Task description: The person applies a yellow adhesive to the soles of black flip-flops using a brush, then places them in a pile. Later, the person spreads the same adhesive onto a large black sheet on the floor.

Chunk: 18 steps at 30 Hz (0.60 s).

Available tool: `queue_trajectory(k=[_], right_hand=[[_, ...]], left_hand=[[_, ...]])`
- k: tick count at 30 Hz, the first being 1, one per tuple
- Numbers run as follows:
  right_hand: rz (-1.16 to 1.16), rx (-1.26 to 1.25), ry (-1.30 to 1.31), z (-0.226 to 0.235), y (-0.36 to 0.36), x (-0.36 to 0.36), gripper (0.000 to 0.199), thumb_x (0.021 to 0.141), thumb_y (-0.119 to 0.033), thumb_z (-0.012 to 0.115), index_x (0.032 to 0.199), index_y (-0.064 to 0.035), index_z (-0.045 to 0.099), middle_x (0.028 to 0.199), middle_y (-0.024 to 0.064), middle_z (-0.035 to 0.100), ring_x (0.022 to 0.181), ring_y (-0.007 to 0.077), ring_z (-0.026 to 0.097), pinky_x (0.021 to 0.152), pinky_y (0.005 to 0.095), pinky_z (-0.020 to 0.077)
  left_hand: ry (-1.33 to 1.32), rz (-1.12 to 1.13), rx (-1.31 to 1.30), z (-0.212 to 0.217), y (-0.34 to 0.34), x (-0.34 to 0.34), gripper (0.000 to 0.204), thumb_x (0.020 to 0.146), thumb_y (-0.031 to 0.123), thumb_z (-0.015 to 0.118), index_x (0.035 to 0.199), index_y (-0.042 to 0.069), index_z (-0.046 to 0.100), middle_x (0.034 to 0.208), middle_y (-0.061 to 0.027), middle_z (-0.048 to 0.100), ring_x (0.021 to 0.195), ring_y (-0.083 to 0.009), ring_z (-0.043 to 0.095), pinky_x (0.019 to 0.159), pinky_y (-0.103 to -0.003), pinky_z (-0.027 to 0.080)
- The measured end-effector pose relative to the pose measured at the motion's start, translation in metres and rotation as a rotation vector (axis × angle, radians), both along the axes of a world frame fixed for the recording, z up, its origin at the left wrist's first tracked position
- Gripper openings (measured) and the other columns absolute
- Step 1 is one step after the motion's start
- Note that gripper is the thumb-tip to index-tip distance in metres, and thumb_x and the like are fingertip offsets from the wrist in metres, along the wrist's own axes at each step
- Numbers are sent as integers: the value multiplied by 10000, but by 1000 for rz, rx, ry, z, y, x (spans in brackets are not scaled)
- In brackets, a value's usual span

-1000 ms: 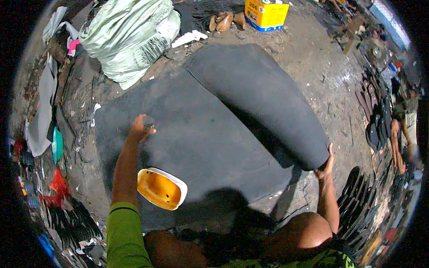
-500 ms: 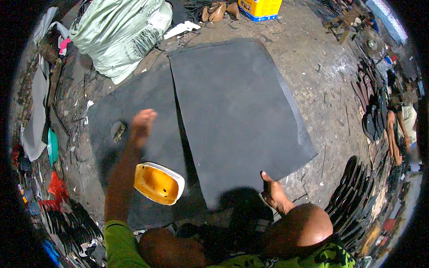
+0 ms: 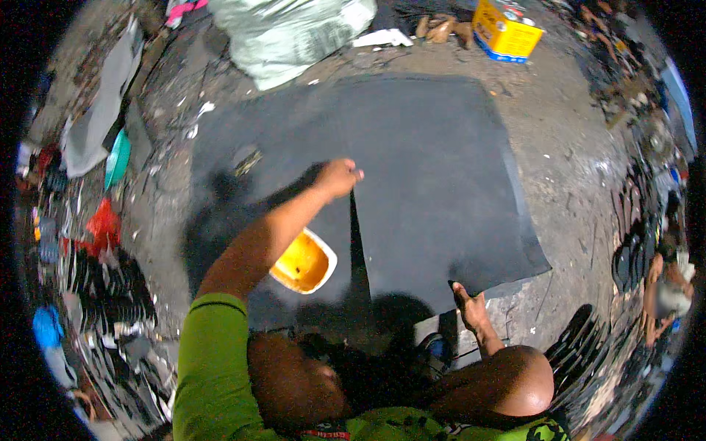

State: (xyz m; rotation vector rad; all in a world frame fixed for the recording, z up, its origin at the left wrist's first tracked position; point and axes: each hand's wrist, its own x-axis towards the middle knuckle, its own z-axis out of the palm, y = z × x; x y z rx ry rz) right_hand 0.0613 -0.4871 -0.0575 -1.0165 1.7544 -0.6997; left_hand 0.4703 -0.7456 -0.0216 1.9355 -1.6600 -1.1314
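Note:
Two large dark grey sheets, perhaps rubber or leather, lie side by side on the floor. A narrow dark gap parts the left sheet (image 3: pixel 279 132) from the right sheet (image 3: pixel 434 169) at their near ends. At the gap's far tip is my left hand (image 3: pixel 338 178), its fingers curled together; whatever they hold is hidden. With the thumb on top, my right hand (image 3: pixel 472 307) grips the near edge of the right sheet. A white tub (image 3: pixel 309 264) with an orange-yellow inside stands on the left sheet, partly behind my left forearm. Beyond it lies a small blotchy piece (image 3: pixel 248 162).
A pale green sack (image 3: pixel 287 37) and a yellow-blue box (image 3: pixel 507 31) stand at the far side. Dark sole-shaped pieces (image 3: pixel 573 353) lie at right. A teal basin (image 3: pixel 118 158) and red plastic bag (image 3: pixel 103 228) are on the left. Another person (image 3: pixel 665 298) is at far right.
My left hand has moved right, from above the left sheet to the gap. The gap has narrowed and its far part has closed. My right hand stays at the near edge. The view has shifted.

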Motion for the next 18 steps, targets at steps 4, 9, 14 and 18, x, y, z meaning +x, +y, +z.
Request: queue_trajectory(k=[4,9,14,18], right_hand=[[-65,122,-125,7,-6,21,429,901,-339,682,1130,16,605,1062,63,626,919,188,553,839,325,449],[-49,402,-422,17,6,4,484,904,-465,641,958,16,657,803,92,646,703,189,600,627,329,499],[254,350,-490,83,-10,-75,605,868,-485,652,1199,6,528,1023,190,665,936,294,670,788,431,564],[649,139,172,185,-137,-11,410,970,-389,483,1029,4,584,909,111,651,804,203,627,723,363,514]], left_hand=[[-359,165,-330,16,-11,118,461,837,387,685,1107,16,643,1047,-171,687,1024,-329,646,872,-411,504],[-450,353,-30,-14,30,291,571,820,422,692,1188,-2,589,1137,-207,653,1081,-378,614,929,-419,487],[-380,633,-210,-52,17,283,709,776,428,741,1240,-64,528,1227,-260,598,1164,-410,566,971,-418,462],[-317,647,-208,-49,10,289,737,721,381,800,1246,-60,529,1207,-254,610,1143,-393,582,968,-414,464]])
